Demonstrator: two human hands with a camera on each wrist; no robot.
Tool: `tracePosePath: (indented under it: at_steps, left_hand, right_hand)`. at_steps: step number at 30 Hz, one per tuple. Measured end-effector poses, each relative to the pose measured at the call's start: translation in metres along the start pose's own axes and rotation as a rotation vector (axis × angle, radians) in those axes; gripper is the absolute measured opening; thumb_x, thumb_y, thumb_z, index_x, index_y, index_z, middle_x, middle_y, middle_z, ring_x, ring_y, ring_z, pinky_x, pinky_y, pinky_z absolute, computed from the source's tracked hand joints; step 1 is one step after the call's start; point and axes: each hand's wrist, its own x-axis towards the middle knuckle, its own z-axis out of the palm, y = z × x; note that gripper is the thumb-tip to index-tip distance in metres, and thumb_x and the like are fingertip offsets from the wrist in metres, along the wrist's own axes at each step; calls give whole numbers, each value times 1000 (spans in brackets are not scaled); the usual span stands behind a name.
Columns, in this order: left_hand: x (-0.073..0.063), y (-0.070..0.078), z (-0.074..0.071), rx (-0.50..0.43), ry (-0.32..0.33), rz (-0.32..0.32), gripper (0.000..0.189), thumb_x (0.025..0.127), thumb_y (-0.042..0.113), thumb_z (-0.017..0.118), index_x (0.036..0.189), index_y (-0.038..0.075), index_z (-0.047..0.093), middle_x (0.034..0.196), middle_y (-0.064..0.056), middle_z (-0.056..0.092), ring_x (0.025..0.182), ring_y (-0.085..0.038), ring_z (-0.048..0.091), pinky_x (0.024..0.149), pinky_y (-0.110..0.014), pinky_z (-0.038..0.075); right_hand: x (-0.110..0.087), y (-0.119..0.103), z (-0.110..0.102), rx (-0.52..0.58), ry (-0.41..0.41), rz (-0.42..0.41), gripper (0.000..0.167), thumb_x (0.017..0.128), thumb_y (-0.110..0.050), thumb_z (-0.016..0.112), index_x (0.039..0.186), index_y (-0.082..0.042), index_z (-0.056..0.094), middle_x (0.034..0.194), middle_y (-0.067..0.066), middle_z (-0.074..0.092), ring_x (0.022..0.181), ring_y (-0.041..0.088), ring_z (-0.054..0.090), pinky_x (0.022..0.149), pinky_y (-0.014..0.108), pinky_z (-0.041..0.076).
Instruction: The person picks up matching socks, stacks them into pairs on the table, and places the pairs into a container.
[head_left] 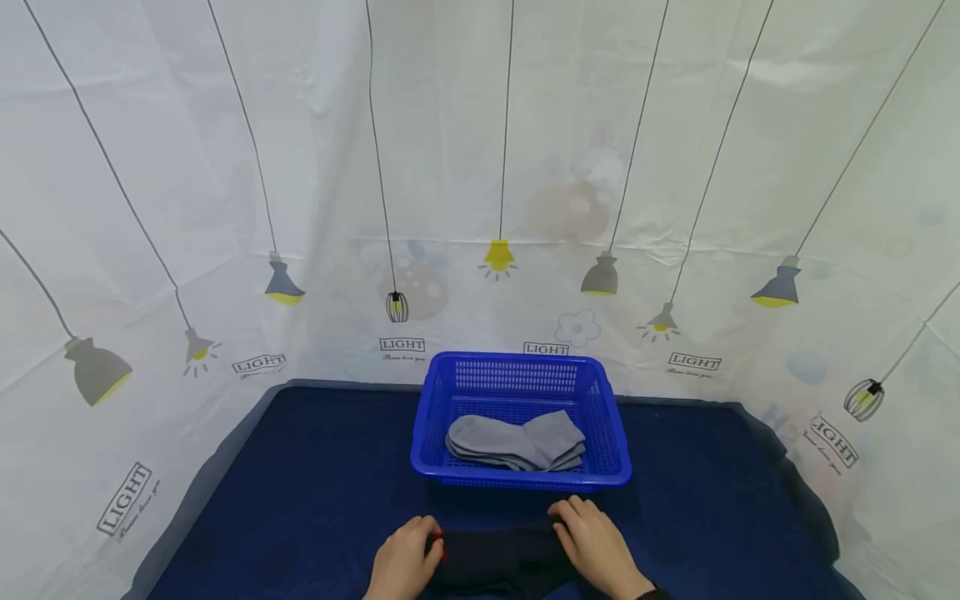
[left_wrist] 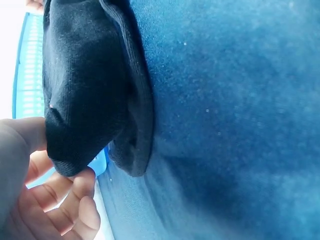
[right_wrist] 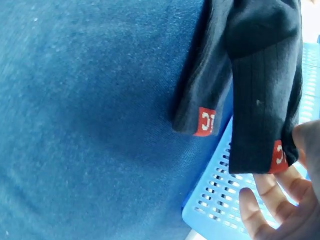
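A pair of black socks (head_left: pixel 498 560) stretches between my two hands, just in front of the basket. My left hand (head_left: pixel 405 557) grips one end, where the head view shows a bit of red. At the other end, my right hand (head_left: pixel 597 546) pinches the fabric. A rounded plain end (left_wrist: pixel 75 145) sits between thumb and fingers in the left wrist view. The right wrist view shows fingers and thumb on a ribbed cuff (right_wrist: pixel 257 130) with a red label. Beside it hangs a second cuff (right_wrist: pixel 200 112), also red-labelled, apart from the fingers.
A blue perforated basket (head_left: pixel 423 446) stands beyond the hands, with folded grey socks (head_left: pixel 510 442) inside. Dark blue cloth (head_left: pixel 315 483) covers the table. White sheeting (head_left: pixel 465 125) printed with hanging lamps encloses the back and sides.
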Motion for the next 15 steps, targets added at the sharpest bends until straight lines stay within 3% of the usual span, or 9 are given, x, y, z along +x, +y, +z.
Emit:
tracePosePath:
  at_steps: [9, 15]
  left_hand:
    - [9, 0, 6, -13, 58, -35, 8, 86, 17, 71, 88, 18, 64, 78, 5, 62, 64, -11, 58, 53, -30, 43]
    - [11, 1, 10, -40, 91, -37, 12, 85, 16, 72, 95, 14, 65, 78, 3, 62, 62, -11, 56, 52, -31, 42]
  right_hand:
    - [4, 1, 13, -21, 172, 15, 14, 87, -10, 75, 98, -16, 69, 87, -7, 58, 80, 12, 58, 69, 29, 49]
    - [5, 1, 22, -6, 168, 89, 11, 91, -15, 72, 102, -16, 68, 90, -6, 57, 82, 12, 59, 74, 31, 51]
